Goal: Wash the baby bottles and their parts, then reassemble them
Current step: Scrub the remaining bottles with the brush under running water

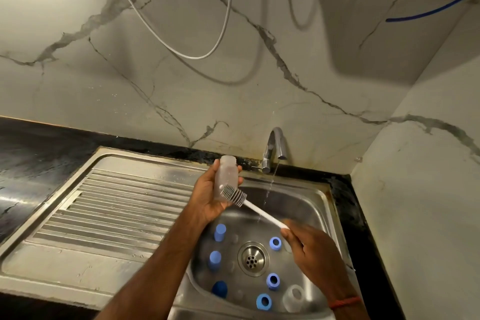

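Plainly, head view: only one camera, looking down into a steel sink (306,195) with a ribbed draining board (117,210) to its left.
Step in hand: scrubbing one bottle body, judging by the brush at its mouth.
Left hand (210,197): fingers wrapped around a clear bottle (227,178), held tilted above the basin with the open end toward the person.
Right hand (309,249): closed around the end of the white handle of a bottle brush (235,195), whose grey bristle head sits at the bottle's mouth; how far in it reaches I cannot tell.
Tap (275,145): a thin stream of water falls just to the right of the bottle, not onto it.
Parts in the basin: three blue rings (275,243) (273,280) (264,301) to the right of the drain (253,258); blue caps (220,232) (215,260) and a darker blue piece (219,289) to its left; a second clear bottle (293,297) lying at the lower right.
Done so far: bottles are taken apart, with every piece loose in the sink.
Left to do: probably most of it, namely finishing this bottle, the other bottle, rings, caps, rinsing, then putting them together.
Draining board: nothing set aside there, which suggests no piece is finished yet.
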`<state>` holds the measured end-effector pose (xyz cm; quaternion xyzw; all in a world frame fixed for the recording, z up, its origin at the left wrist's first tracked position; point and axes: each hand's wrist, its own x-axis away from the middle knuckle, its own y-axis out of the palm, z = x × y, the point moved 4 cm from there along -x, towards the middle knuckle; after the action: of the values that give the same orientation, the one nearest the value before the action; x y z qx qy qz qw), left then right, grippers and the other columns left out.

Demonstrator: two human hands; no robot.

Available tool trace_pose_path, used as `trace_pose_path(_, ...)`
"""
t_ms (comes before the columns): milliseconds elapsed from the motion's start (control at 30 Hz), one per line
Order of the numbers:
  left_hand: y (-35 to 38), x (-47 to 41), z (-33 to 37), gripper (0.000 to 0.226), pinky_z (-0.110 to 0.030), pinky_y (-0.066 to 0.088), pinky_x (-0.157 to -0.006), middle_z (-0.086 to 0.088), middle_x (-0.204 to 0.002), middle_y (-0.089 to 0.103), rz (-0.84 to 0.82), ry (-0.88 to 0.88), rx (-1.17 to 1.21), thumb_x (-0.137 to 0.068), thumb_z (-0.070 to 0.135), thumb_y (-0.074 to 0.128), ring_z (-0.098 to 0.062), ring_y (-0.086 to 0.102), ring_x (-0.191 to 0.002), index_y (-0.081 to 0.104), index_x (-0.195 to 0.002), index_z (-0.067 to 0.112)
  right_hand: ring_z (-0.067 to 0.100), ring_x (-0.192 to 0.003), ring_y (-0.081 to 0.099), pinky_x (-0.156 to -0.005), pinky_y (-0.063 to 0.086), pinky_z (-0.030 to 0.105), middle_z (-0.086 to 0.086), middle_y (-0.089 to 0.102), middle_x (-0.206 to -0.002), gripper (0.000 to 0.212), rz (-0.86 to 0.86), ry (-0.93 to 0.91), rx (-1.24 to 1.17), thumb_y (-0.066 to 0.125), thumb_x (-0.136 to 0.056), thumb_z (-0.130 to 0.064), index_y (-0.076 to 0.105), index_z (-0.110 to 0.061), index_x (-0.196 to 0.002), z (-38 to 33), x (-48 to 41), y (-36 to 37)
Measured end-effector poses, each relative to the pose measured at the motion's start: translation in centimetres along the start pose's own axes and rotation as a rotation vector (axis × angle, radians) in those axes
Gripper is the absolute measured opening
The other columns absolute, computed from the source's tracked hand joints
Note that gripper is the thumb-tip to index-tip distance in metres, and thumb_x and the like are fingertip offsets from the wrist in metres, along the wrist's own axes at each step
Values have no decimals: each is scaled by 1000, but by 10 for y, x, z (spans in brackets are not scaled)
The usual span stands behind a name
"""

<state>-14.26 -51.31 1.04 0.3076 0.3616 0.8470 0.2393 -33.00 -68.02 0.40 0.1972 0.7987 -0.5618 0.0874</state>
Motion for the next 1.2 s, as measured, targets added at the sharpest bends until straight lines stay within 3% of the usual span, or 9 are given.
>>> trace_pose_path(133, 9, 3, -9, 56, -33, 55, -57, -15, -91, 67, 14, -15, -76, -88, 49, 60, -24, 64, -73, 63, -121, 4, 2, -48, 45, -47, 28, 11, -10, 48, -59, 36, 163, 42, 49, 40, -102, -47, 68, -25, -102, -15, -30, -21)
trace_pose_path(233, 13, 1, -14, 60, -32, 56, -56, -13, -89, 65, -24, -21, -46, -90, 59, 61, -23, 62, -70, 63, -114, 4, 0, -49, 42, -46, 26, 11, -11, 42, -56, 35, 189, 35, 39, 41, -100, -44, 64, -21, -88, -23, -45, -30)
trace_pose_path(333, 13, 0, -3, 61, -31, 57, -56, -12, -87, 64, -20, 39, -23, -91, 63, 58, -22, 61, -69, 63, -111, 5, 5, -52, 49, -48, 33, 12, -9, 48, -61, 37, 129, -11, -42, 36, -103, -48, 63, -25, -92, -20, -32, -22)
trace_pose_path(467, 8, 1, 6, 55, -37, 58, -67, -14, -93, 66, 14, 63, 34, -88, 54, 65, -24, 63, -77, 65, -116, 7, 1, -56, 52, -48, 38, 12, -18, 48, -61, 39, 29, -45, -75, 34, -100, -54, 65, -30, -100, -7, -3, -10)
trace_pose_path(667, 9, -2, -11, 57, -44, 60, -81, -23, -123, 68, 4, 10, -28, -93, 48, 62, -32, 70, -101, 60, -131, 4, -1, -50, 48, -46, 32, 11, -15, 46, -59, 34, 147, 17, -21, 40, -99, -43, 68, -23, -99, -16, -38, -26)
trace_pose_path(833, 9, -6, -7, 52, -36, 58, -64, -15, -93, 70, 72, 8, 10, -100, 46, 52, -25, 66, -77, 61, -131, 5, 6, -56, 53, -47, 45, 23, -10, 53, -65, 27, 67, -25, -39, 36, -102, -49, 58, -34, -104, -17, -24, -16)
trace_pose_path(900, 8, -5, -2, 51, -35, 56, -61, -15, -87, 67, 77, 12, 25, -101, 47, 49, -24, 63, -73, 64, -125, 5, 2, -58, 54, -50, 46, 18, -16, 54, -67, 34, 0, -57, -39, 31, -101, -56, 56, -37, -113, -9, -5, -11)
trace_pose_path(1100, 14, -2, -11, 79, -33, 57, -57, -15, -82, 68, 23, -29, -117, -86, 77, 49, -24, 65, -66, 63, -112, 4, 5, -49, 50, -43, 44, 22, -14, 47, -60, 37, 88, -10, 4, 31, -102, -51, 63, -34, -111, -7, -24, -15)
trace_pose_path(1200, 15, -1, -13, 90, -36, 58, -57, -16, -86, 65, 14, -32, -126, -74, 73, 68, -26, 65, -69, 56, -126, 0, 6, -53, 52, -47, 44, 25, -10, 50, -62, 31, 132, 8, -40, 39, -101, -45, 65, -28, -103, -17, -40, -22)
